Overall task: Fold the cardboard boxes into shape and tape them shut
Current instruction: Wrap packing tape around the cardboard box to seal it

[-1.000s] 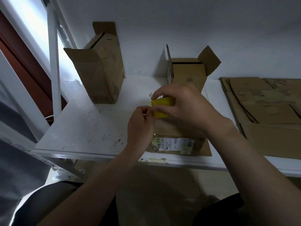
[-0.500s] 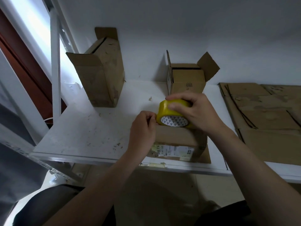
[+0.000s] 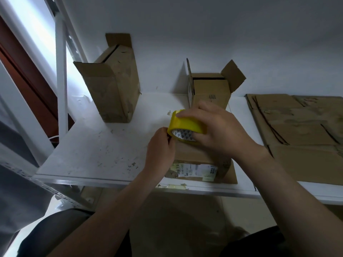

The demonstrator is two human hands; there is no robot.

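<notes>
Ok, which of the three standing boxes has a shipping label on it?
The low brown cardboard box under both hands at the shelf's front edge; the tall box and open-flapped box behind show none.

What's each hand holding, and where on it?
Right hand grips the yellow tape roll across its outer band, thumb in the core. Left hand pinches at the roll's left edge; the tape end itself isn't discernible.

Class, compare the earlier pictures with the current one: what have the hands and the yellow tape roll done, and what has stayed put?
The right hand has turned the yellow tape roll so its patterned core now faces the camera, lowering it onto the brown cardboard box at the shelf edge. The left hand still pinches at the roll's left edge. The two open boxes behind and the flattened cardboard have not moved.
</notes>
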